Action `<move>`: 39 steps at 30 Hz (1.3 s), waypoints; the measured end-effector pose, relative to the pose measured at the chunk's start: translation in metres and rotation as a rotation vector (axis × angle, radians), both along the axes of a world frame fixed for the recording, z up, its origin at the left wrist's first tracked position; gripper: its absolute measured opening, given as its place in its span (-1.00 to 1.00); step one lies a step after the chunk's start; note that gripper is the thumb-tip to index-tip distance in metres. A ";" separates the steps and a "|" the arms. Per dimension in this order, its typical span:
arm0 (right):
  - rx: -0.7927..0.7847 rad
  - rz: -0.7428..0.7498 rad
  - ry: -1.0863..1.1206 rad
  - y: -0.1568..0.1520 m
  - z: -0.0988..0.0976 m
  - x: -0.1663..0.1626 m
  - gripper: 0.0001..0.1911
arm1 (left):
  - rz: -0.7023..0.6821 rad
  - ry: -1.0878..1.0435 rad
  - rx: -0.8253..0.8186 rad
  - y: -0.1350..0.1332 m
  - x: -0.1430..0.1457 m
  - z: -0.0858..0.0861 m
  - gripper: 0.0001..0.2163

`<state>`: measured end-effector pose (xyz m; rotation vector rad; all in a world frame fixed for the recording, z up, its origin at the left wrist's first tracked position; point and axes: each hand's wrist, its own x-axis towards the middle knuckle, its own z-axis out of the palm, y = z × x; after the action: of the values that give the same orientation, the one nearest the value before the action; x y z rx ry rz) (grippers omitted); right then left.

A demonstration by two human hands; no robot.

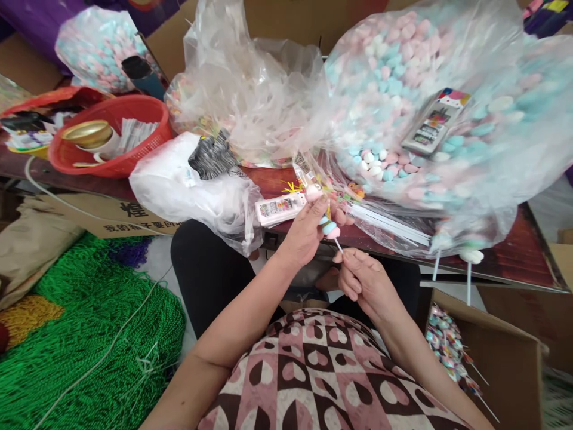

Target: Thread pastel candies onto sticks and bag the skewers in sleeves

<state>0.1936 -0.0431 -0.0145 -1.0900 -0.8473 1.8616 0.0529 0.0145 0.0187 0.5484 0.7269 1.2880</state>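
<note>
My left hand (307, 230) is closed around a marshmallow skewer (330, 228) with pink and blue pieces. Its white stick points down toward my right hand (362, 276), whose thumb and fingertips pinch the lower end. A clear printed wrapper (304, 168) rises just above the skewer's top; whether it touches the skewer I cannot tell. Left of my left hand lies a stack of flat printed packets (281, 208), beside yellow twist ties (292, 187). To the right, loose white sticks (389, 224) lie in clear plastic on the table.
Large clear bags of marshmallows (380, 77) fill the table's right, with a printed packet stack (436, 121) on top. A red basket (147, 149) stands left. Two white-topped sticks (469, 280) overhang the front edge. Below right, a cardboard box (505, 340) holds wrapped skewers (447, 343).
</note>
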 end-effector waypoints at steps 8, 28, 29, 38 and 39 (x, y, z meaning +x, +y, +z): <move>0.094 -0.063 -0.176 0.002 -0.015 0.008 -0.68 | 0.146 -0.186 -0.035 0.013 -0.016 0.004 -0.81; -0.153 0.008 0.113 0.010 -0.009 0.009 -0.75 | 0.045 -0.042 0.063 0.006 -0.006 -0.012 -0.65; -0.131 -0.020 0.070 0.009 -0.010 0.007 -0.73 | 0.058 -0.020 0.038 0.006 -0.004 -0.013 -0.64; 0.051 -0.175 -0.088 0.006 -0.013 -0.010 -0.72 | 0.004 -0.041 0.044 0.002 -0.002 -0.010 -0.69; 0.032 -0.168 -0.056 0.007 -0.013 -0.011 -0.72 | -0.033 -0.043 0.062 0.001 -0.003 -0.009 -0.70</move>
<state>0.1825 -0.0364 -0.0273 -1.1614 -0.7892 1.6804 0.0503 0.0155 0.0094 0.5785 0.6417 1.2908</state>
